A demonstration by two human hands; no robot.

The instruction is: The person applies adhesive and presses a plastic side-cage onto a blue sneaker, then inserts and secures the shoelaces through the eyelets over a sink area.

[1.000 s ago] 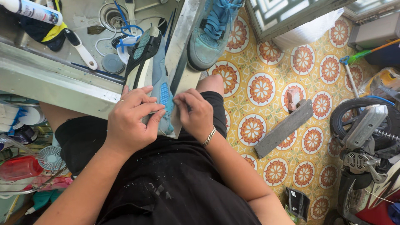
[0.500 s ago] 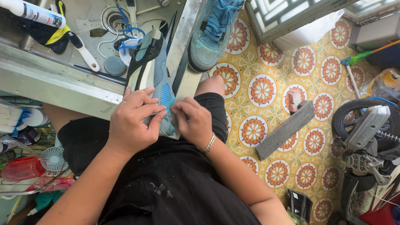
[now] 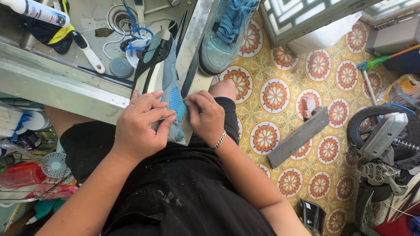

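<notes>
Two sneakers were in view. One blue sneaker [image 3: 164, 83] lay sole-up across the front edge of the steel sink [image 3: 57, 87], its heel over the person's lap; the left hand [image 3: 142, 126] was clamped around its heel, fingers curled tight, while the right hand [image 3: 205, 116] had its fingertips pinched together on the heel's blue mesh. The second sneaker [image 3: 225, 35] stood upright on the sink's right rim. One white tube with a grey label [image 3: 37, 11] lay at the far left corner; one white-handled brush [image 3: 87, 50] and one round grey lid [image 3: 120, 67] lay in the basin.
</notes>
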